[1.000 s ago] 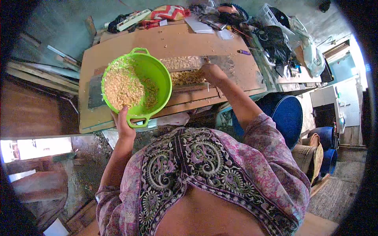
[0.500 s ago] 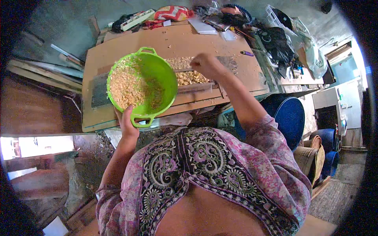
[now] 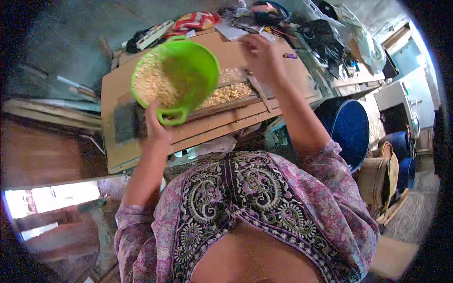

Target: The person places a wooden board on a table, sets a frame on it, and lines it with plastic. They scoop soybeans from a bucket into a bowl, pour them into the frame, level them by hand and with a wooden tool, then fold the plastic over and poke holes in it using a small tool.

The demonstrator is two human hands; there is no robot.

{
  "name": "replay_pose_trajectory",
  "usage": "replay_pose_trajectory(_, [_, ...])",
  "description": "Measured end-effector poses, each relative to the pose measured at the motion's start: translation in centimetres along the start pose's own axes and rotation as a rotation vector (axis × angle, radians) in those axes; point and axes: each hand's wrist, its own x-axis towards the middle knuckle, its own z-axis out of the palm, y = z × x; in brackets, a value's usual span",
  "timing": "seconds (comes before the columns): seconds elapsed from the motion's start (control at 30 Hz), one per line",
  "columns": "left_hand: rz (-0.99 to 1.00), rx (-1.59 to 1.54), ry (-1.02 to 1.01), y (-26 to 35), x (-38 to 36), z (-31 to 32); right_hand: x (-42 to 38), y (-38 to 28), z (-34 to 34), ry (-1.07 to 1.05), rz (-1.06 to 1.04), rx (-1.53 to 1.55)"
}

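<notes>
My left hand (image 3: 158, 127) grips the near handle side of a bright green two-handled plastic bowl (image 3: 207, 61), which is tilted above the table. Pale, crumbly chopped pieces (image 3: 153, 82) lie heaped toward the bowl's left side. My right hand (image 3: 262, 54) is raised over the table to the right of the bowl, fingers curled and slightly blurred; whatever they may hold is hidden. Under and between them sits a wooden frame (image 3: 257, 87) with yellowish kernels (image 3: 231, 94) spread inside. The bowl covers the frame's left part.
The brown board tabletop (image 3: 115, 89) has a dark panel (image 3: 127, 122) at its left. A purple lighter-like object (image 3: 290, 55) lies at the right. Red patterned cloth (image 3: 196, 21) and black bags (image 3: 323, 40) crowd the back. A blue barrel (image 3: 349, 132) stands near my right arm.
My right hand has risen and moved right, away from the frame. The bowl has shifted slightly up and right with my left hand. The whole view has tilted somewhat.
</notes>
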Motion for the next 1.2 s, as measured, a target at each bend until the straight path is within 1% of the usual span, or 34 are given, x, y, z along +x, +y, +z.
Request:
replay_pose_trajectory(0.03, [0.163,0.138,-0.038,-1.1,2.8,-1.4,-0.6,3.0,-0.9,0.043,-0.052,-0.186])
replay_pose_trajectory(0.1, [-0.110,-0.203,0.051,1.3,6.8,0.4,-3.4,2.2,-3.8,-0.255,0.271,-0.604])
replay_pose_trajectory(0.13, [-0.190,-0.231,0.026,1.5,9.6,0.8,-5.1,5.5,-3.3,-0.349,0.333,-0.635])
replay_pose_trajectory(0.17, [-0.269,-0.258,0.003,1.7,12.6,1.0,-7.8,10.7,-1.4,-0.443,0.394,-0.662])
replay_pose_trajectory(0.2, [-0.273,-0.257,-0.009,1.4,15.3,1.2,-11.1,17.4,0.9,-0.530,0.205,-0.747])
replay_pose_trajectory(0.23, [-0.282,-0.135,0.069,0.7,18.0,1.4,-13.1,21.6,2.3,-0.616,0.012,-0.827])
replay_pose_trajectory(0.27, [-0.288,-0.014,0.148,0.3,19.6,2.1,-12.6,19.0,1.6,-0.612,0.021,-0.833])
replay_pose_trajectory(0.3, [-0.293,-0.012,0.138,-0.3,20.9,2.6,-12.6,16.1,1.0,-0.536,0.340,-0.580])
replay_pose_trajectory(0.33, [-0.272,0.046,0.174,-0.7,21.8,3.3,-12.5,13.5,0.9,-0.443,0.645,-0.314])
replay_pose_trajectory(0.37, [-0.250,0.103,0.208,-1.1,22.4,3.8,-12.5,13.2,1.2,-0.447,0.707,-0.218])
replay_pose_trajectory(0.4, [-0.254,0.106,0.195,-1.4,22.7,4.0,-12.8,12.9,1.3,-0.437,0.717,-0.222])
replay_pose_trajectory(0.47, [-0.346,0.043,0.217,-2.4,23.7,4.3,-13.0,11.9,1.0,-0.445,0.726,0.099])
replay_pose_trajectory(0.5, [-0.346,0.044,0.205,-2.8,24.1,4.4,-13.0,11.5,0.8,-0.435,0.729,0.096])
replay_pose_trajectory(0.57, [-0.443,0.068,0.329,-4.3,25.9,3.8,-13.2,10.6,0.7,-0.376,0.614,-0.062])
replay_pose_trajectory(0.6, [-0.444,0.071,0.323,-5.2,26.8,3.5,-13.3,10.1,0.6,-0.353,0.557,-0.140])
replay_pose_trajectory(0.63, [-0.450,0.077,0.333,-6.4,28.1,2.8,-13.1,8.9,0.0,-0.379,0.455,-0.287])
replay_pose_trajectory(0.67, [-0.456,0.081,0.343,-6.9,28.7,2.9,-13.0,8.0,-0.2,-0.378,0.458,-0.288])
replay_pose_trajectory(0.7, [-0.458,0.084,0.342,-7.3,29.2,2.8,-13.1,7.0,0.0,-0.315,0.404,-0.425])
replay_pose_trajectory(0.73, [-0.442,0.042,0.383,-7.5,29.3,2.7,-13.1,6.1,0.0,-0.253,0.347,-0.559])
replay_pose_trajectory(0.8, [-0.429,0.006,0.423,-8.2,30.0,2.4,-13.1,4.3,-0.5,-0.292,0.346,-0.514])
replay_pose_trajectory(0.87, [-0.534,-0.156,-0.001,-9.5,31.5,1.1,-13.6,4.3,-0.6,-0.337,0.341,-0.468])
replay_pose_trajectory(0.9, [-0.481,0.125,0.166,-4.8,24.5,5.0,-14.1,5.4,-0.5,-0.223,0.293,-0.356])
replay_pose_trajectory(0.93, [-0.438,0.285,0.279,-5.4,23.2,6.0,-14.3,5.9,-0.3,-0.107,0.243,-0.244])
replay_pose_trajectory(0.97, [-0.213,0.418,0.077,-6.8,22.0,5.3,-12.6,2.3,-2.0,-0.318,0.666,0.025])
replay_pose_trajectory(1.0, [-0.076,0.642,-0.199,-7.9,21.2,4.7,-13.1,2.8,-2.0,-0.324,0.667,0.028])
replay_pose_trajectory(1.03, [0.067,0.857,-0.483,-7.1,17.0,5.7,-13.7,4.0,-2.0,-0.212,0.891,0.433])
replay_pose_trajectory(1.07, [0.398,0.928,-0.628,-5.9,11.5,6.8,-14.2,4.5,-2.0,-0.085,1.096,0.844])
replay_pose_trajectory(1.1, [0.679,1.068,-0.662,-6.4,8.3,6.6,-14.1,3.4,-2.4,-0.090,1.092,0.990])
replay_pose_trajectory(1.13, [0.964,1.199,-0.683,-6.9,6.2,6.3,-14.5,3.6,-2.2,-0.097,1.093,0.989])
replay_pose_trajectory(1.17, [0.959,1.200,-0.674,-7.3,5.2,6.0,-15.1,4.1,-1.8,-0.128,1.068,1.031])
replay_pose_trajectory(1.2, [0.947,1.269,-0.765,-7.9,4.5,5.6,-15.6,4.5,-1.6,-0.158,1.043,1.073])
